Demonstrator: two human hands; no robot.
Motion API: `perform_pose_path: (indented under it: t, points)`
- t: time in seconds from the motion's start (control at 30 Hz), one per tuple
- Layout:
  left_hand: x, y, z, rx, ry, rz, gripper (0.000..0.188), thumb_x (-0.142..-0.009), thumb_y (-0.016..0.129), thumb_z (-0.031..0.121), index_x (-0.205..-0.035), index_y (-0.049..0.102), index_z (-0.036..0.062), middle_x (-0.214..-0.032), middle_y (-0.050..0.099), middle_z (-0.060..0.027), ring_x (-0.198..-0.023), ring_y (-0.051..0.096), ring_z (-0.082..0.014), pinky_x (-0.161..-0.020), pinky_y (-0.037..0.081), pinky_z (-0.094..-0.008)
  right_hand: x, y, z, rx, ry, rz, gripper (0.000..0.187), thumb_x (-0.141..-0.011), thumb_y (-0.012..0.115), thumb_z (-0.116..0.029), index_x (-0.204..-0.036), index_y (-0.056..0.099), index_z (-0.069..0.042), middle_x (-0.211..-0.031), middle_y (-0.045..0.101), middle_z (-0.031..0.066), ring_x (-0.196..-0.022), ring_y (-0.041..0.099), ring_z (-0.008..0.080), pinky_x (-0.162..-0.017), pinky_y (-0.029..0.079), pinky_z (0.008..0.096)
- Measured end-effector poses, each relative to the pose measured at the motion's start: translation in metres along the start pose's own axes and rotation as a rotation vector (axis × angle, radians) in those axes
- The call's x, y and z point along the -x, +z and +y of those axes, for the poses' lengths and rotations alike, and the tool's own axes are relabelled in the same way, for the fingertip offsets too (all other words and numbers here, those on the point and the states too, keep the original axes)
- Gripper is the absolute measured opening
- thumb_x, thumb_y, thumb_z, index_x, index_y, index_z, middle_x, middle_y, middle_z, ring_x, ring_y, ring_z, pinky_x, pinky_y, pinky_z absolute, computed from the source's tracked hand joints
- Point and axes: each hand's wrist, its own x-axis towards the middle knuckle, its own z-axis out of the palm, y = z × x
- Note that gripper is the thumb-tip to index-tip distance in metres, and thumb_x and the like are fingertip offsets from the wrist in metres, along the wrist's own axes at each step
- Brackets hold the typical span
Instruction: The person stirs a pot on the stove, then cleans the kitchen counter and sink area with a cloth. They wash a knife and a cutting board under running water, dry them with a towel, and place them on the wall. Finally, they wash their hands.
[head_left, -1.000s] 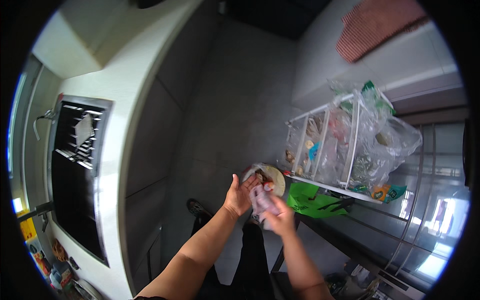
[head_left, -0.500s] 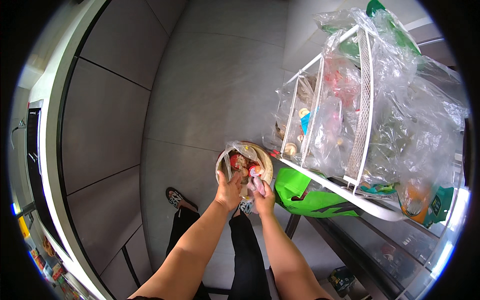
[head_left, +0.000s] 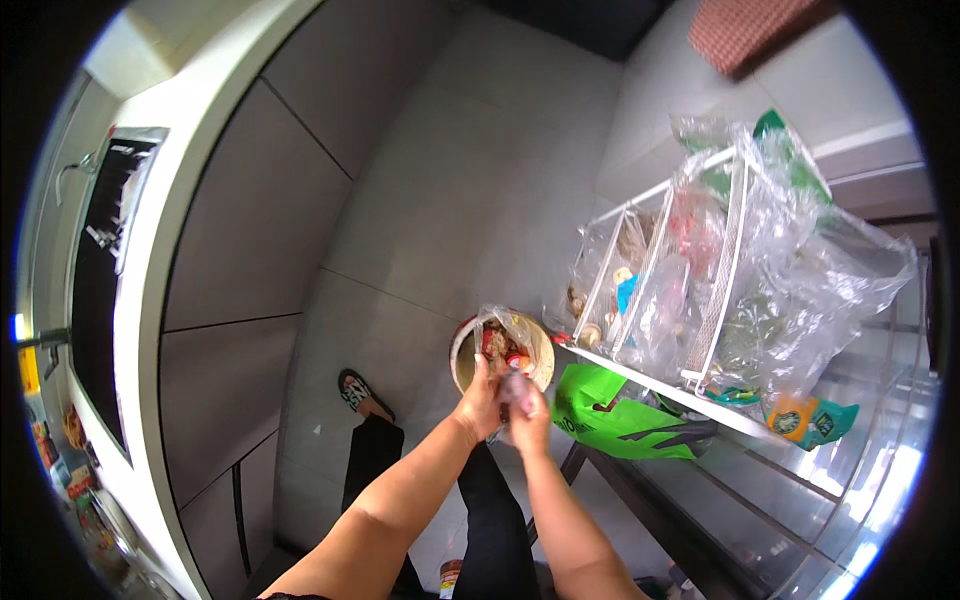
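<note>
Both hands meet over the near side of a round cream bin [head_left: 461, 362] lined with a clear plastic bag. My right hand [head_left: 531, 428] is closed round a small pinkish-purple bulb [head_left: 516, 388], blurred by motion, its exact kind unclear. On the bulb's left side, my left hand [head_left: 478, 405] has its thumb up and its fingers bent in against the bulb. Their tips are partly hidden and smeared. Past the fingers, red and brown scraps [head_left: 494, 340] lie inside the bin.
A white mesh rack [head_left: 722, 265] at the right holds vegetables and clear plastic bags. Below it stands a bright green bag [head_left: 590, 405] beside a dark metal bar [head_left: 660, 500]. Grey cabinet fronts [head_left: 240, 240] line the left, under a white counter edge [head_left: 170, 250]. My slippered foot [head_left: 362, 394] is left of the bin.
The view has shifted, so the bin and rack sit lower. My left hand, earlier spread beside the bulb, has come together with my right hand at it.
</note>
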Motion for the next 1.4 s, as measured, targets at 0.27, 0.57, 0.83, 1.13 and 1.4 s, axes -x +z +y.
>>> perform_pose_path:
  t: [0.27, 0.57, 0.83, 1.13, 1.4]
  points:
    - [0.168, 0.016, 0.079, 0.139, 0.241, -0.172, 0.103, -0.077, 0.019, 0.086, -0.148, 0.026, 0.0106, -0.153, 0.026, -0.0079, -0.142, 0.018, -0.0255, -0.113, 0.007, -0.0519, 0.045, 0.029, -0.187, 0.066, -0.456, -0.236, 0.039, -0.078, 0.064, -0.004, -0.117, 0.058, 0.002, -0.113, 0.06, 0.0186, -0.107, 0.058, 0.0324, -0.095, 0.044, 0.0398]
    - [0.401, -0.127, 0.17, 0.671, 0.698, -0.109, 0.065, -0.096, 0.035, 0.054, -0.134, 0.043, 0.0033, -0.139, 0.045, -0.0174, -0.125, 0.048, -0.0344, -0.097, 0.043, -0.0474, 0.082, 0.235, -0.457, 0.157, -0.981, -0.514, 0.044, -0.079, 0.061, -0.002, -0.123, 0.056, -0.002, -0.114, 0.059, 0.0182, -0.102, 0.06, 0.0338, -0.088, 0.047, 0.0387]
    - [0.466, -0.237, 0.188, 1.347, 0.723, 0.126, 0.054, -0.096, 0.037, 0.035, -0.126, 0.049, -0.008, -0.138, 0.044, -0.0255, -0.132, 0.037, -0.0396, -0.11, 0.027, -0.0523, 0.134, 0.436, -0.472, 0.886, -1.234, -0.241, 0.042, -0.077, 0.069, -0.02, -0.118, 0.062, -0.027, -0.124, 0.053, 0.0062, -0.098, 0.053, 0.0334, -0.084, 0.045, 0.0446]
    - [0.525, -0.258, 0.138, 1.439, 0.789, 0.083, 0.045, -0.095, 0.035, 0.029, -0.119, 0.052, -0.0049, -0.127, 0.054, -0.0223, -0.123, 0.048, -0.0351, -0.106, 0.035, -0.0484, 0.319, 0.453, -0.427, 0.687, -1.4, -0.765, 0.042, -0.076, 0.065, -0.018, -0.118, 0.063, -0.022, -0.118, 0.055, 0.0088, -0.088, 0.056, 0.029, -0.071, 0.05, 0.0379]
    - [0.579, -0.276, 0.075, 1.396, 0.83, 0.327, 0.038, -0.092, 0.041, 0.026, -0.116, 0.052, -0.0002, -0.121, 0.057, -0.0212, -0.117, 0.053, -0.037, -0.099, 0.041, -0.0508, 0.334, 0.463, -0.41, 0.25, -1.964, -1.288, 0.033, -0.077, 0.059, -0.018, -0.11, 0.065, -0.016, -0.118, 0.058, 0.0099, -0.09, 0.057, 0.0263, -0.07, 0.048, 0.0373]
